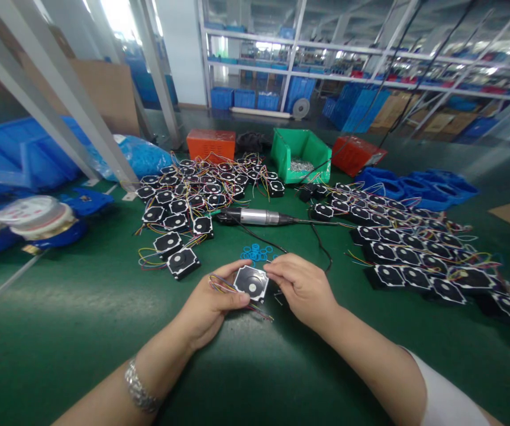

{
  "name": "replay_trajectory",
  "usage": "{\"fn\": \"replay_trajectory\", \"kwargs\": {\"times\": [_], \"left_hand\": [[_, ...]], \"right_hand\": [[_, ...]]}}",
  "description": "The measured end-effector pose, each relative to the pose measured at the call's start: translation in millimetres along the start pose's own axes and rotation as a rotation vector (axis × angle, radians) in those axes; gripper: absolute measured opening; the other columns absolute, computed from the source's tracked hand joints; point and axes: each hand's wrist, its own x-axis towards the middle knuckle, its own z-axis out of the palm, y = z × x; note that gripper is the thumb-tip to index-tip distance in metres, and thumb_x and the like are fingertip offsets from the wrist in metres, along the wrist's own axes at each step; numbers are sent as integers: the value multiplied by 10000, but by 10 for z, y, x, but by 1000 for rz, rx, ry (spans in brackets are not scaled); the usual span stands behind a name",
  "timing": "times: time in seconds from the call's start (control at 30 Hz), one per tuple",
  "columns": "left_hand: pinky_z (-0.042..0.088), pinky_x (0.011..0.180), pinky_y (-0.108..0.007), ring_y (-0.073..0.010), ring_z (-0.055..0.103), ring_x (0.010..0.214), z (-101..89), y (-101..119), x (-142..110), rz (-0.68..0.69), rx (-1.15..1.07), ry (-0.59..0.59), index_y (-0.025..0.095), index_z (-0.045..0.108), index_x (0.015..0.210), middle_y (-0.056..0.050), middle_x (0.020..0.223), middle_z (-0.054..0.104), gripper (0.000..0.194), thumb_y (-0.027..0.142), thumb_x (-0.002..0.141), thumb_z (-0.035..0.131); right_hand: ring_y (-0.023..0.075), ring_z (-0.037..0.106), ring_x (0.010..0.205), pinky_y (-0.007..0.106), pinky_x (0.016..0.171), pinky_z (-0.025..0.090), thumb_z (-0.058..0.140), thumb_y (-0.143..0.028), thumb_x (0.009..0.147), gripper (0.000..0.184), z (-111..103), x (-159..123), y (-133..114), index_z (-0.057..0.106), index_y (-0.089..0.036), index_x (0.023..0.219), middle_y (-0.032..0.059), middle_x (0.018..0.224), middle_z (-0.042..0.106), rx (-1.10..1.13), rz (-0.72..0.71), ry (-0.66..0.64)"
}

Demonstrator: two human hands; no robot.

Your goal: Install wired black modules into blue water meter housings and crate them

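Wrapped around a black square module (251, 283) with a white-edged face and coloured wires, my left hand (213, 302) holds it tilted above the bench. My right hand (304, 290) is pinched at the module's upper right corner; whatever lies between its fingertips is too small to make out. A few small metal pins or screws (278, 297) lie beneath my right fingers. Just beyond the module is a small heap of blue rings (255, 253). Behind the rings, a silver and black electric screwdriver (259, 217) lies crosswise on the green bench (117, 337).
Many similar modules are grouped at back left (177, 206) and in rows at right (408, 254). A green bin (302, 155) of small metal parts stands behind, between orange boxes (211, 145). Brass-and-blue meters (37, 219) sit left. A black cable (323, 248) crosses the bench.
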Motion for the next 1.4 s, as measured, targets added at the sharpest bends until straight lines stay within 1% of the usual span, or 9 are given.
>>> {"fn": "replay_trajectory", "kwargs": {"times": [0.27, 0.43, 0.5, 0.67, 0.77, 0.87, 1.0, 1.1, 1.4], "left_hand": [[429, 706, -228, -127, 576, 738, -13, -7, 1, -23, -41, 7, 161, 603, 980, -34, 821, 656, 517, 47, 494, 739], [449, 692, -242, -137, 582, 733, 3, 12, -2, -26, -66, 21, 162, 601, 980, -34, 828, 655, 512, 43, 499, 731], [461, 681, -260, -143, 586, 722, 11, 30, -2, -22, -81, 27, 167, 596, 989, -34, 832, 654, 504, 47, 516, 722], [465, 700, -294, -140, 591, 708, -7, 44, 6, -12, -93, 24, 190, 554, 1070, -36, 856, 651, 540, 59, 565, 694], [452, 720, -281, -142, 590, 735, -25, 16, 9, -52, -53, -15, 163, 560, 1059, -49, 878, 648, 522, 69, 565, 700], [439, 702, -252, -139, 591, 720, -20, -5, 0, -69, 3, -78, 135, 584, 978, -52, 823, 656, 482, 70, 522, 727], [433, 638, -232, -117, 580, 634, -3, 2, -19, -64, 45, -104, 137, 585, 860, -24, 718, 649, 398, 87, 498, 743], [426, 627, -224, -111, 571, 624, -1, 9, -22, -59, 70, -89, 131, 581, 841, -18, 703, 641, 389, 103, 491, 749], [420, 628, -238, -113, 563, 609, 13, 12, -13, -60, 84, -74, 126, 586, 827, -15, 682, 634, 384, 115, 482, 755]], "right_hand": [[28, 500, 747, 120, 694, 417, 508, -113, 781, 111, -16, 6, -33, 617, -121, 798, -8, 790, 549, 8, 90, -33], [44, 506, 787, 142, 719, 427, 454, -107, 804, 189, -36, 9, -57, 628, -120, 877, 13, 825, 550, 51, 74, -87], [41, 516, 761, 139, 686, 439, 463, -103, 789, 195, -47, 33, -48, 634, -131, 878, 13, 827, 551, 162, 217, -135], [33, 549, 603, 119, 589, 468, 531, -117, 722, 193, -74, 130, 12, 577, -61, 901, 29, 743, 571, 642, 929, -194], [48, 568, 627, 125, 610, 479, 542, -100, 691, 222, -73, 152, 17, 553, -49, 907, 35, 750, 581, 762, 1034, -184], [40, 557, 599, 114, 577, 462, 547, -118, 697, 158, -80, 131, -14, 576, -77, 848, 8, 700, 577, 662, 916, -170], [6, 538, 630, 77, 599, 415, 587, -112, 694, 38, -109, 91, -57, 619, -132, 691, -37, 683, 577, 311, 532, -143], [-6, 536, 682, 66, 652, 409, 584, -99, 713, 61, -102, 72, -64, 624, -145, 718, -53, 728, 579, 201, 277, -104], [44, 511, 753, 149, 697, 426, 457, -121, 812, 143, -54, -3, -26, 598, -107, 792, -1, 788, 561, -66, -16, -86]]}}
